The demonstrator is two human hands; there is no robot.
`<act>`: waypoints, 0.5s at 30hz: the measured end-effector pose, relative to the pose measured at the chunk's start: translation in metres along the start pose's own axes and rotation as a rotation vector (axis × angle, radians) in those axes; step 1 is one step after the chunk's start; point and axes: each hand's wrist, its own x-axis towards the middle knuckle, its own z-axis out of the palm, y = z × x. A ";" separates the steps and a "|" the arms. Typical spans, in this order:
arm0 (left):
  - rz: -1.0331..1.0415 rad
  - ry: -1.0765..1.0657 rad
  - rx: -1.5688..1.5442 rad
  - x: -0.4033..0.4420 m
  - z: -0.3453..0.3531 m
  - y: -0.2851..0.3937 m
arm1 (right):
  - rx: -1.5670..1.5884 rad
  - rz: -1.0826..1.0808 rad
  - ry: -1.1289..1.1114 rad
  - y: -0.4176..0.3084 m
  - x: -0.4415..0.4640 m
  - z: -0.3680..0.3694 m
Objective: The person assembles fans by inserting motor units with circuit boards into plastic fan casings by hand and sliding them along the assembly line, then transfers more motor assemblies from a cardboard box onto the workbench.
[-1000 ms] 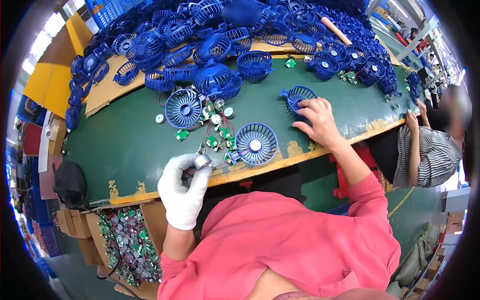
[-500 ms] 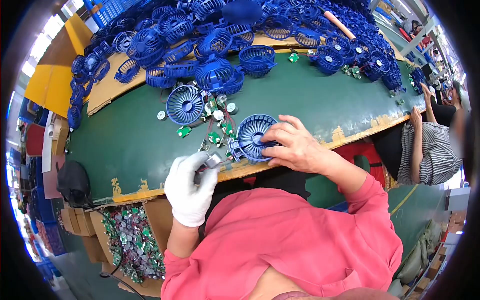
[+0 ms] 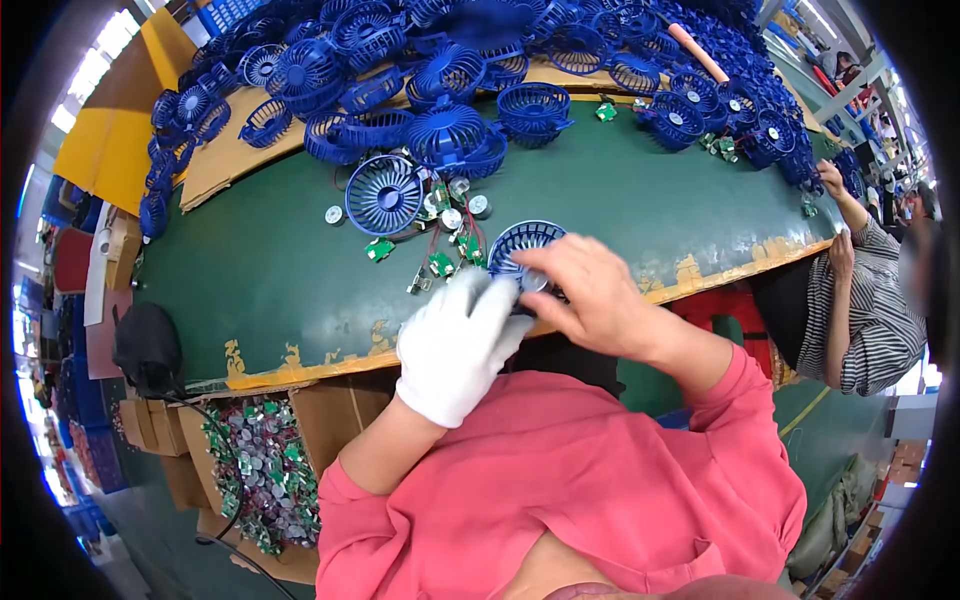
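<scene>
A round blue plastic fan housing rests at the table's front edge, its slatted inside facing up. My left hand, in a white glove and blurred by motion, has its fingers curled at the housing's lower left side and hides that part. Over the housing's middle is my bare right hand, thumb and fingers closed around a small silver motor. Just beyond lie loose green circuit boards with wires and round silver motors. Another blue fan housing lies face up beside them.
A large heap of blue fan housings covers the table's far side, partly on cardboard. A pink rod lies on the heap. Below the table's left side stands a carton of boards and motors. A co-worker sits at the right.
My left hand has moved right, from beside the housing onto its lower left side. The silver motor it held is now at the housing's middle, between my right hand's fingers.
</scene>
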 end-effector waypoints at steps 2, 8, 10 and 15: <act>-0.102 -0.088 -0.050 0.007 0.000 -0.002 | -0.182 -0.035 -0.025 0.004 0.007 -0.007; -0.082 -0.185 -0.026 0.002 0.013 -0.018 | -0.376 -0.142 -0.252 0.019 0.012 -0.005; -0.070 -0.189 -0.046 0.000 0.014 -0.021 | -0.343 -0.141 -0.289 0.023 0.016 -0.006; -0.038 -0.105 -0.012 -0.001 0.013 -0.020 | -0.290 -0.113 -0.365 0.019 0.020 -0.008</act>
